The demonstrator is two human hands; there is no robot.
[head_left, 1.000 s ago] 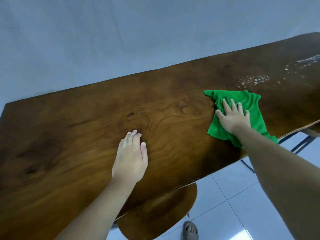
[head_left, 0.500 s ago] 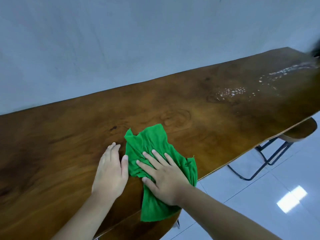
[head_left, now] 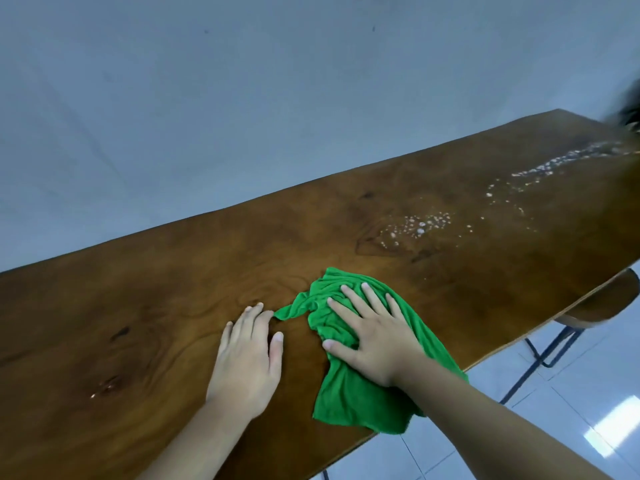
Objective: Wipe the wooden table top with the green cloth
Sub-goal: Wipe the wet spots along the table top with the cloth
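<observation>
The dark wooden table top runs from the lower left to the upper right. A crumpled green cloth lies on it near the front edge, one corner hanging over that edge. My right hand presses flat on the cloth with fingers spread. My left hand rests flat on the bare wood just left of the cloth, its fingertips next to a pointed cloth corner. White foamy droplets streak the wood to the far right.
A grey wall stands right behind the table's far edge. A wooden stool with black metal legs sits under the table's right end on the white tiled floor. Something dark and blurred shows at the right margin.
My right hand slid the cloth left from the table's right part toward my left hand, then slightly right again. My left hand stayed flat on the wood.
</observation>
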